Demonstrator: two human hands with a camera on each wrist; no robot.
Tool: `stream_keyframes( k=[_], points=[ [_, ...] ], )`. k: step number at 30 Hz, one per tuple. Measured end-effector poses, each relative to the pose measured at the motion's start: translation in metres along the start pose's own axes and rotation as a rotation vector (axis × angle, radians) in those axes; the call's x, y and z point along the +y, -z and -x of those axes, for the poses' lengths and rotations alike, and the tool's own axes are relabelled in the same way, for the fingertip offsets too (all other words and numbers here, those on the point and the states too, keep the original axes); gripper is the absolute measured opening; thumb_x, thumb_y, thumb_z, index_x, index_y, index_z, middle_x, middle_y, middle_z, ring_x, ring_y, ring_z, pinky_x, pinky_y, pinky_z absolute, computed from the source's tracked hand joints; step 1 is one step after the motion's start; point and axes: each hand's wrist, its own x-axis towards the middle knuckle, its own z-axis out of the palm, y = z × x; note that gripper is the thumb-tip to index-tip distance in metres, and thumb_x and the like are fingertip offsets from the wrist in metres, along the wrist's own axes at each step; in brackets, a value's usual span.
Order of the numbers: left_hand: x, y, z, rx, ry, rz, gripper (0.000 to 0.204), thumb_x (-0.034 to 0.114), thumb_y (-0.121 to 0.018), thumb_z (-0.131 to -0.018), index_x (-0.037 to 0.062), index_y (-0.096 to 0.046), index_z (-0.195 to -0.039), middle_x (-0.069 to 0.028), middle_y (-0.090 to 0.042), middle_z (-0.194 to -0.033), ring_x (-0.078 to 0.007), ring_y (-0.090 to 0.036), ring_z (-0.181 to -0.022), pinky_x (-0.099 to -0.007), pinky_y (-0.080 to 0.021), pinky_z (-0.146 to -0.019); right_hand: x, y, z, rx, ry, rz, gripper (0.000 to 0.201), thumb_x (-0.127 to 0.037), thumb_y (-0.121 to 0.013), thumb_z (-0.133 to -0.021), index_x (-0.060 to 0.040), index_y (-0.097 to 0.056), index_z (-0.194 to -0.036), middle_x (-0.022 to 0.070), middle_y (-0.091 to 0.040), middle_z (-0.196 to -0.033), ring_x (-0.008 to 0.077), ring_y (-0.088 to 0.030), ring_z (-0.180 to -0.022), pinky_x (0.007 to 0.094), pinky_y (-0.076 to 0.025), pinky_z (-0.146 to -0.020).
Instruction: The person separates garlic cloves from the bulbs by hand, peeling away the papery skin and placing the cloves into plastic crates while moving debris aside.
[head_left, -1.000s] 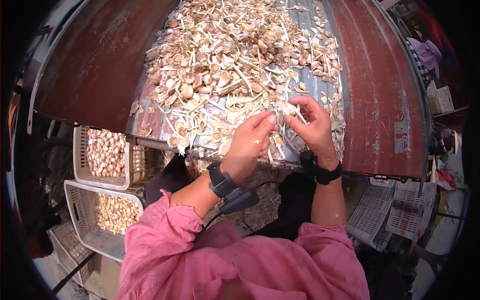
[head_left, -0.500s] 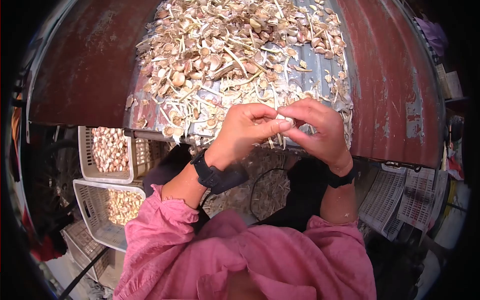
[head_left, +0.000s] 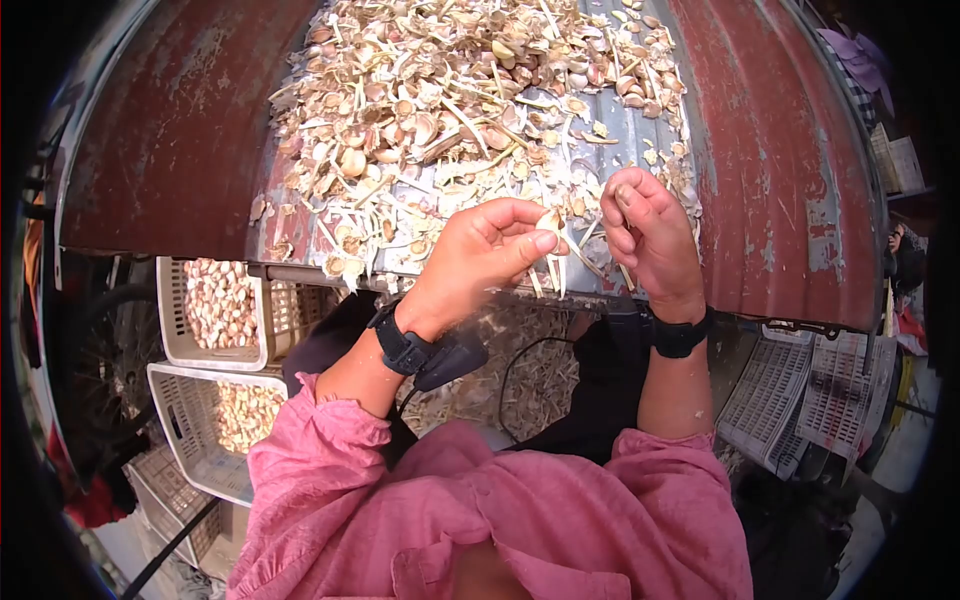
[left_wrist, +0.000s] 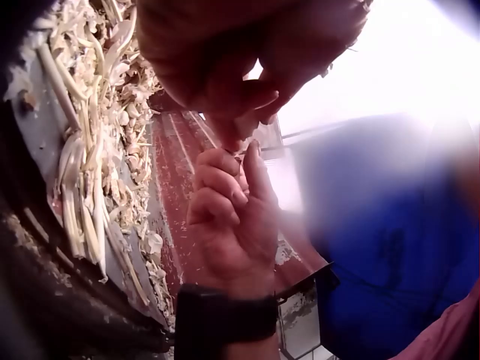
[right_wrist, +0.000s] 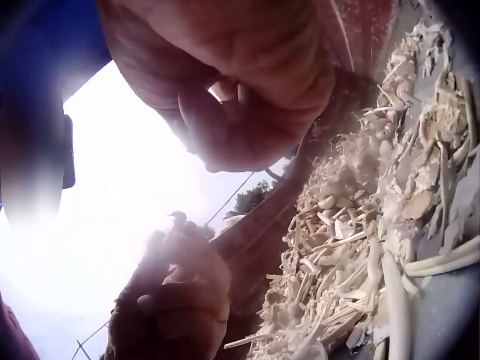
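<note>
My left hand (head_left: 485, 245) pinches a small tan piece of garlic (head_left: 550, 220) between thumb and forefinger, just above the near edge of the sheet-metal table. To its right, apart from it, my right hand (head_left: 655, 235) is raised with fingers curled and thumb bent in to them; no object shows in its grasp. In the right wrist view the fingertips of this right hand (right_wrist: 225, 97) come together, while the left hand (right_wrist: 176, 300) appears beyond. Garlic skins, stalks and cloves form a broad heap (head_left: 400, 110) in front of both hands.
Red rusty metal panels (head_left: 780, 160) flank the grey corrugated tabletop. Below left, one crate (head_left: 264, 310) holds unpeeled cloves and another crate (head_left: 180, 430) holds paler cloves. Grey slatted crates (head_left: 765, 400) lie at lower right. A cable (head_left: 505, 390) hangs near the lap.
Both hands met over the garlic half a second ago. Since then the right hand has drawn away up and rightward, while the left stays nearly in place holding the piece.
</note>
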Motion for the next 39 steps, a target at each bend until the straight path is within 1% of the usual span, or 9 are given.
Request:
stream_keyframes(
  k=[2, 4, 11, 17, 20, 24, 31, 33, 39],
  points=[
    [-0.002, 0.002, -0.001, 0.018, -0.015, -0.031, 0.017, 0.011, -0.059, -0.080, 0.0013, -0.058, -0.094, -0.0009, -0.058, -0.077, -0.0015, -0.040, -0.054, -0.0154, -0.031, -0.047, 0.004, -0.007, -0.002, -0.026, -0.006, 0.045, 0.009, -0.010, -0.050, -0.084, -0.0012, -0.054, -0.087, 0.0024, -0.056, -0.067, 0.0058, -0.051, -0.058, 0.0166, -0.040, -0.048],
    [-0.005, 0.004, -0.001, -0.049, -0.069, -0.158, 0.022, 0.013, -0.060, -0.081, 0.0005, -0.058, -0.098, 0.0004, -0.060, -0.079, -0.0022, -0.049, -0.067, -0.0161, -0.040, -0.058, 0.019, -0.031, -0.005, 0.069, 0.539, 0.837, 0.013, -0.012, -0.052, -0.084, -0.0006, -0.056, -0.078, 0.0011, -0.056, -0.066, 0.0059, -0.050, -0.056, 0.0186, -0.039, -0.048],
    [-0.004, -0.011, 0.007, -0.004, -0.150, -0.192, 0.022, 0.012, -0.058, -0.082, 0.0007, -0.057, -0.100, -0.0001, -0.061, -0.082, -0.0008, -0.046, -0.063, -0.0158, -0.038, -0.055, 0.014, -0.015, -0.006, 0.088, -0.116, 0.106, 0.017, -0.011, -0.049, -0.085, 0.0013, -0.055, -0.094, -0.0054, -0.044, -0.056, 0.0023, -0.036, -0.046, 0.0157, -0.029, -0.041],
    [-0.013, -0.008, 0.004, -0.002, -0.056, -0.020, 0.022, 0.015, -0.054, -0.084, 0.0039, -0.054, -0.103, -0.0036, -0.060, -0.087, -0.0019, -0.042, -0.059, -0.0138, -0.032, -0.047, -0.005, 0.015, -0.007, 0.187, 0.056, 0.056, 0.047, -0.006, -0.038, -0.085, 0.0045, -0.026, -0.129, 0.0077, -0.050, -0.087, 0.0050, -0.042, -0.058, 0.0155, -0.031, -0.043],
    [-0.016, -0.008, 0.003, 0.033, -0.058, 0.196, 0.019, 0.015, -0.049, -0.086, 0.0042, -0.051, -0.101, -0.0040, -0.056, -0.086, -0.0045, -0.043, -0.060, -0.0152, -0.031, -0.045, -0.003, 0.013, -0.008, -0.023, 0.054, -0.073, 0.057, -0.001, -0.040, -0.083, 0.0039, -0.013, -0.133, 0.0202, -0.048, -0.108, 0.0212, -0.054, -0.093, 0.0251, -0.045, -0.072],
    [-0.018, -0.009, 0.000, 0.097, 0.045, 0.373, 0.025, 0.024, -0.036, -0.091, 0.0044, -0.049, -0.101, -0.0050, -0.053, -0.085, -0.0090, -0.048, -0.065, -0.0168, -0.032, -0.045, 0.001, -0.012, -0.006, -0.084, 0.246, 0.095, 0.064, -0.005, -0.045, -0.084, 0.0035, -0.005, -0.133, 0.0237, -0.044, -0.116, 0.0287, -0.047, -0.108, 0.0337, -0.041, -0.087],
    [-0.018, -0.012, -0.005, 0.120, 0.223, 0.743, 0.032, 0.030, -0.030, -0.092, 0.0052, -0.046, -0.105, -0.0045, -0.052, -0.090, -0.0107, -0.051, -0.074, -0.0232, -0.039, -0.055, 0.004, -0.048, 0.003, -0.094, 0.276, 0.329, 0.063, 0.000, -0.044, -0.081, -0.0004, -0.011, -0.135, 0.0187, -0.048, -0.115, 0.0237, -0.048, -0.106, 0.0303, -0.042, -0.084],
    [-0.027, -0.006, -0.009, 0.086, 0.170, 0.759, 0.029, 0.030, -0.032, -0.092, 0.0086, -0.047, -0.104, -0.0066, -0.055, -0.090, -0.0139, -0.055, -0.077, -0.0200, -0.042, -0.051, 0.007, -0.058, 0.002, -0.203, 0.310, 0.836, 0.060, 0.001, -0.046, -0.079, -0.0027, -0.021, -0.133, 0.0147, -0.049, -0.115, 0.0179, -0.050, -0.103, 0.0260, -0.042, -0.082],
    [-0.026, 0.013, -0.010, 0.237, 0.238, 0.733, 0.021, 0.014, -0.048, -0.087, 0.0044, -0.045, -0.105, -0.0038, -0.050, -0.083, -0.0096, -0.044, -0.063, -0.0170, -0.034, -0.044, -0.033, 0.061, -0.081, 0.564, 0.373, 1.076, 0.025, -0.001, -0.048, -0.077, -0.0023, -0.061, -0.098, 0.0104, -0.061, -0.089, 0.0143, -0.058, -0.077, 0.0232, -0.044, -0.068]
  ],
)
